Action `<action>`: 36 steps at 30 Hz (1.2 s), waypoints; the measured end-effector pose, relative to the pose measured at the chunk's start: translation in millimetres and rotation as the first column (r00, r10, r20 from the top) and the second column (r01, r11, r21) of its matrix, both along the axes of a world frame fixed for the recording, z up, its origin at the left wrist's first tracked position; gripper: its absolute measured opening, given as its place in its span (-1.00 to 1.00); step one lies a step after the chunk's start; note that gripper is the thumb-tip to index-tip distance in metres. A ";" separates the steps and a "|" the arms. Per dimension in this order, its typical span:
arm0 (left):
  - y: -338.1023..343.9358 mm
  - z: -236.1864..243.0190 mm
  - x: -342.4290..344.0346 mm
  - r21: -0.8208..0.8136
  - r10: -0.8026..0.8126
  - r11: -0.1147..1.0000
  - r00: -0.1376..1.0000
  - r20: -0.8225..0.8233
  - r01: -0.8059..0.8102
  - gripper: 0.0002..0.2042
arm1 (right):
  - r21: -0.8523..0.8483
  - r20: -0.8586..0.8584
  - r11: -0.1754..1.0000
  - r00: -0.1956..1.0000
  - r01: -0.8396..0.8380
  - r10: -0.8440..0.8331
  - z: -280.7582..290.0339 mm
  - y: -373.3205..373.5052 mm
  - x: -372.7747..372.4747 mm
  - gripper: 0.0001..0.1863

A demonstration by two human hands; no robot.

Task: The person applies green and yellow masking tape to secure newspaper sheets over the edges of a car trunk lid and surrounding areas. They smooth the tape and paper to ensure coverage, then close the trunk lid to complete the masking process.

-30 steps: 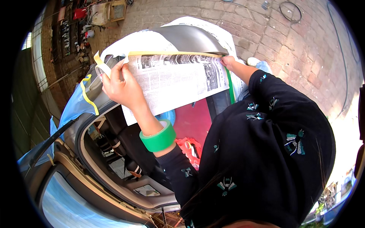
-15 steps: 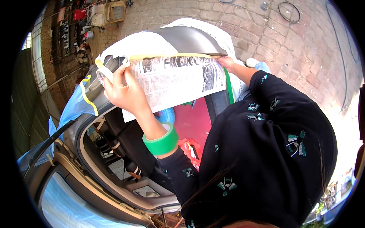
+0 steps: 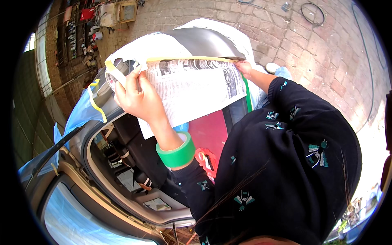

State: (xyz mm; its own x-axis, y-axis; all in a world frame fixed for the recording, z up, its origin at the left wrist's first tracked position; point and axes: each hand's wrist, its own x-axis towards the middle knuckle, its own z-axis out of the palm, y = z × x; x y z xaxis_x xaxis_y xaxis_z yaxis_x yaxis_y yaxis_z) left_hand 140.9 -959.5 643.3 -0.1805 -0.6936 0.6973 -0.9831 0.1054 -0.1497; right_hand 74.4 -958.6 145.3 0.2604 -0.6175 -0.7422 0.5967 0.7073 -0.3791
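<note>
A sheet of newspaper [image 3: 192, 90] with a strip of yellow masking tape [image 3: 204, 58] along its far edge stretches between my two hands over the open back of a vehicle. My left hand [image 3: 139, 96] is closed at the sheet's far left corner, its fingers against a roll of masking tape [image 3: 116, 77]. Pinched at the far right corner, the sheet's taped edge is in my right hand [image 3: 244, 68], next to a dark, smooth bumper [image 3: 202, 38]. A wide roll of green tape [image 3: 176, 155] sits around my left wrist like a bracelet.
White sheeting [image 3: 157, 45] wraps the bumper's sides, and blue film [image 3: 83, 108] covers part of the bodywork at left. Below lies the reddish cargo floor [image 3: 206, 132] with a red plastic bag [image 3: 207, 161]. A hose loop [image 3: 312, 14] rests on the brick paving.
My left hand has shifted slightly right with the tape roll and the sheet's left end. The newspaper's lower edge hangs lower, covering more of a blue ring below. My right hand stays at its corner.
</note>
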 end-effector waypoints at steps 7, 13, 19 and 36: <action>-15.5 -7.1 5.8 -0.021 0.018 1.000 0.999 0.036 -0.017 -0.89 | 0.006 -0.308 1.000 0.951 0.000 0.002 6.4 1.4 8.1 -0.47; -15.3 -7.0 5.8 -0.015 0.021 1.000 0.998 0.053 -0.020 -0.90 | 0.033 -0.527 0.998 0.849 0.049 -0.024 42.7 5.8 15.3 -0.54; -14.8 -6.7 6.5 -0.015 -0.004 1.000 0.999 0.041 0.005 -0.90 | 0.232 -0.609 0.972 0.772 -0.043 0.180 85.3 -6.9 19.2 -0.55; -19.0 -3.4 -1.2 -0.018 -0.035 0.999 0.993 0.113 0.037 -0.89 | 0.078 -0.574 0.977 0.792 -0.200 0.208 143.8 -17.1 44.0 -0.46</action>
